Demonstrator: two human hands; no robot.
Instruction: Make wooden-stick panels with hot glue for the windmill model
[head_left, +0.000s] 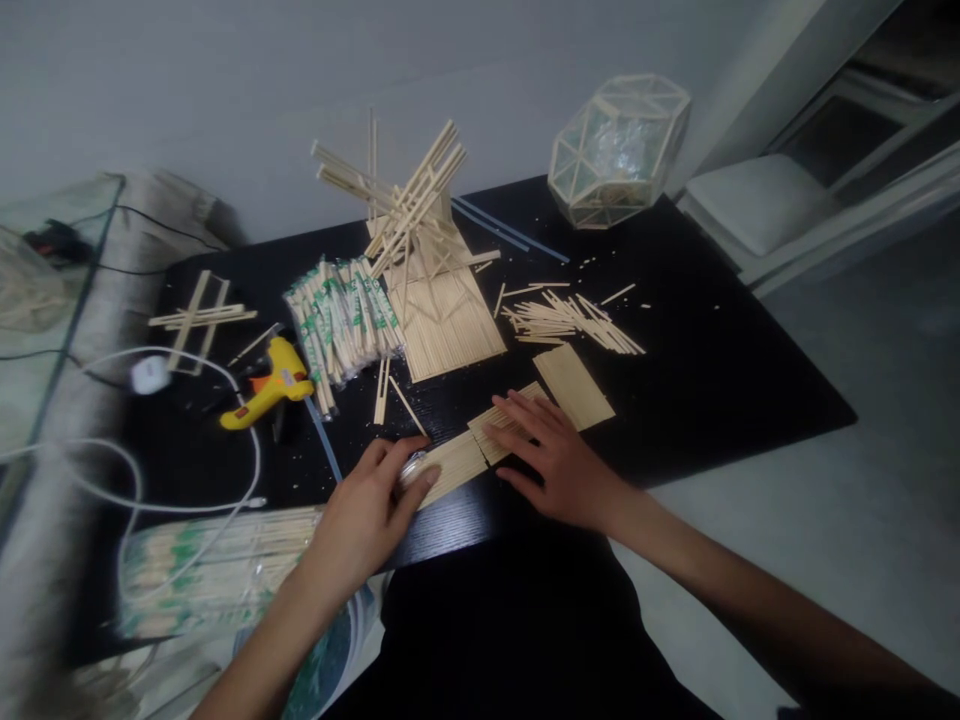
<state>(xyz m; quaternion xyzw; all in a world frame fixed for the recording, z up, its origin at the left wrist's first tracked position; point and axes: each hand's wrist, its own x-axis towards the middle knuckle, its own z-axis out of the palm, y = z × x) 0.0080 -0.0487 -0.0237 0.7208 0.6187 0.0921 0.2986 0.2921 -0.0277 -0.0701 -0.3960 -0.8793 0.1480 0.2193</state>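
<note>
My left hand (375, 502) is at the near edge of the table, its thumb and index finger curled round a small shiny object (412, 464) whose kind I cannot make out. This object sits at the left end of a flat panel of light wooden sticks (454, 467). A second stick panel (487, 440) meets it on the right, with a thin dark seam between them. On that second panel my right hand (553, 455) lies with its fingers spread, partly covering it. A third panel (574, 388) lies just beyond the right fingertips.
A windmill-like stick model (450, 325) stands at the back. Left of it are wrapped chopsticks (345, 315) and a yellow glue gun (274, 385). Loose cut sticks (574, 322) lie to the right. A white cable (187, 508) crosses another chopstick pack (217, 570). A faceted frame (619, 150) stands at the back right.
</note>
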